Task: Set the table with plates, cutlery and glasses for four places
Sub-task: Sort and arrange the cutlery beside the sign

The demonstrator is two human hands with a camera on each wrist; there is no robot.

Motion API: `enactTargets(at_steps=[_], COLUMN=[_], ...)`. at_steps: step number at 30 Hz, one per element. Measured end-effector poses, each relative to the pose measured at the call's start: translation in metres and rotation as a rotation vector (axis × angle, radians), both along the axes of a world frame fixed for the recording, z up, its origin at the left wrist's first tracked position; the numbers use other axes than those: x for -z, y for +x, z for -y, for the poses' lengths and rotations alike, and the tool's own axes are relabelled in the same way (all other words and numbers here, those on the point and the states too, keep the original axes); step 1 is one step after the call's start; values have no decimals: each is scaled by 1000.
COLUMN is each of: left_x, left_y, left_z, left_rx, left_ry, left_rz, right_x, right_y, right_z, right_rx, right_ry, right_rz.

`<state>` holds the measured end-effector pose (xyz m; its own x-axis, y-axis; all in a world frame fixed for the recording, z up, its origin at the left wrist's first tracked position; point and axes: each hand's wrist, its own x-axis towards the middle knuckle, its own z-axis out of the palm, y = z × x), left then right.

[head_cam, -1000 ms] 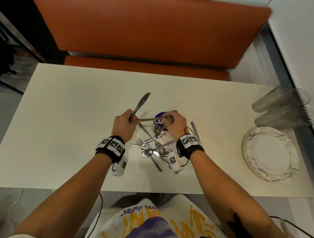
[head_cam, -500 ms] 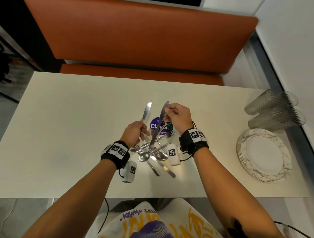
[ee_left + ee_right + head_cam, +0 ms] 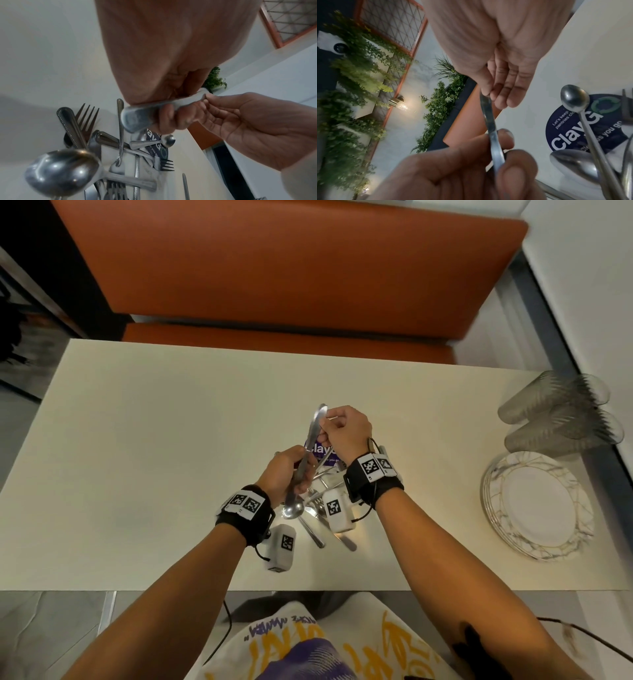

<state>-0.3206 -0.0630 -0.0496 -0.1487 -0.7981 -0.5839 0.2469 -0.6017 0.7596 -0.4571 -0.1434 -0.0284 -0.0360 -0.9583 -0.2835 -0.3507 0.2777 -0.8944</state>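
Two slim steel table knives (image 3: 310, 446), apart half a second ago, are now being pressed together above the loose cutlery pile (image 3: 318, 508): left hand (image 3: 284, 474) gripping the handles, right hand (image 3: 346, 429) pinching the blade tips, bundling knives for places.

Both forearms reached forward, wrists close together above the tabletop. The left hand (image 3: 286, 474) was curled in a fist-like grip. The right hand (image 3: 346, 433), raised just beyond it, pinched with its fingertips (image 3: 489, 92).
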Motion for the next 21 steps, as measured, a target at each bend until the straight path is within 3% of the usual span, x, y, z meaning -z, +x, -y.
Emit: enactTargets(at_steps=[7,15,21], left_x=[-3,1,13], left_y=[10,9,13], left_z=[-6,-11,-17], left_rx=[-5,0,-106], left_ry=[26,45,100], left_rz=[-34,41,155], right_x=[0,4,14], right_y=[7,11,0], right_z=[-1,-2,-12], right_rx=[-186,-196,-201], right_ry=[-73,-111,-1], right_rz=[-40,-40,-113])
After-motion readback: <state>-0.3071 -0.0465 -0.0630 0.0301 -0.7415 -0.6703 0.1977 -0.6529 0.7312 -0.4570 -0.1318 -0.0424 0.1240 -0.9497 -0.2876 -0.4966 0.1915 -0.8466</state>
